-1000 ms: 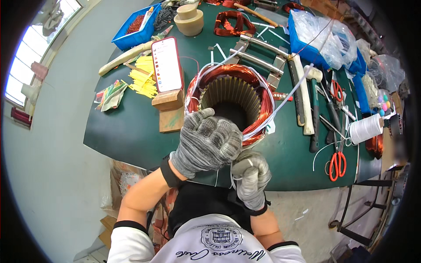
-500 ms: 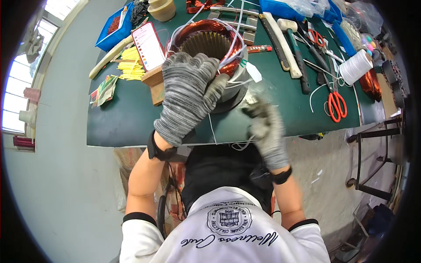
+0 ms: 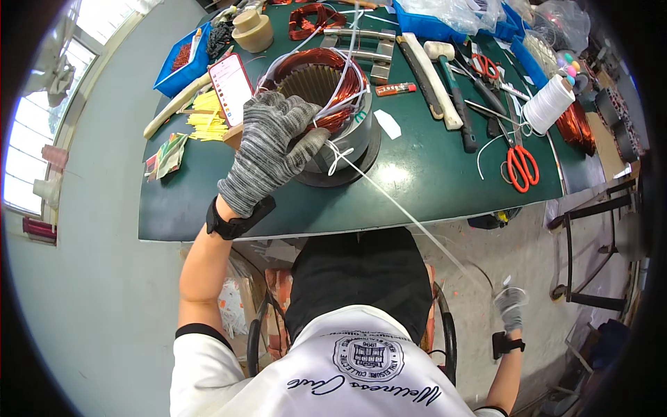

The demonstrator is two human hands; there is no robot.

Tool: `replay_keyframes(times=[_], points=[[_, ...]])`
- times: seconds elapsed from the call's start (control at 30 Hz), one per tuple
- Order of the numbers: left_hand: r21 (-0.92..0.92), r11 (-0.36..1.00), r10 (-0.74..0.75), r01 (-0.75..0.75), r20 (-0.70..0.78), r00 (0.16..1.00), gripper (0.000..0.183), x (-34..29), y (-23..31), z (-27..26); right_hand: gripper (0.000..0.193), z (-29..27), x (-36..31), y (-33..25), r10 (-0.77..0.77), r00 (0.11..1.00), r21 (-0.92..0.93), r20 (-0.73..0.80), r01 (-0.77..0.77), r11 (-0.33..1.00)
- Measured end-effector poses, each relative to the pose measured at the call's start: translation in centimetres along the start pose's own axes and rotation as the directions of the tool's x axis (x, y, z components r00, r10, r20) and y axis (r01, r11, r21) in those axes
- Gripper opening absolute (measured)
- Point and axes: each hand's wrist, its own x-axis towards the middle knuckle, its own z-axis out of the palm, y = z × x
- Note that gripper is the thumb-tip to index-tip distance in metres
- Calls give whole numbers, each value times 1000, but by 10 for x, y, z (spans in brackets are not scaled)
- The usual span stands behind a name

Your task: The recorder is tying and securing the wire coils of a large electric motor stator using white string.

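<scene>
Both hands wear grey knitted gloves, and they are well apart. The left hand (image 3: 269, 147) has hold of the near left rim of a motor stator (image 3: 356, 139), fingers over the top, thumb pressed along the copper winding (image 3: 338, 124). Away at the lower right of the frame, out past the table's edge, the right hand (image 3: 511, 307) is closed on a white cord (image 3: 417, 221); it looks small and a bit blurred from here, but I can see a loop of the cord about it. That cord runs straight and tight from a looped knot (image 3: 338, 156) on the near side of the winding.

The stator stands upright in the upper middle of the frame, its round opening facing up, on a green table (image 3: 451, 170). Left of it a phone (image 3: 232, 85) leans with its screen lit, beside a heap of yellow strips (image 3: 207, 117). A white paper tag (image 3: 388, 124) lies just right of the stator. Toward the upper right I see a mallet (image 3: 456, 97), red-handled scissors (image 3: 521, 168) and a spool of white thread (image 3: 549, 104).
</scene>
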Motion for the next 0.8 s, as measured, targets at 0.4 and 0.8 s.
replay_keyframes(times=[0.4,0.8], points=[[-5,1000,-13,13,26,1000,27,4,6,-8,29,-171,88,-215,-182,929,748,-323,368,553],[-6,997,-75,75,-22,997,30,-1,7,16,17,-279,119,-365,-687,336,499,-645,865,-45]])
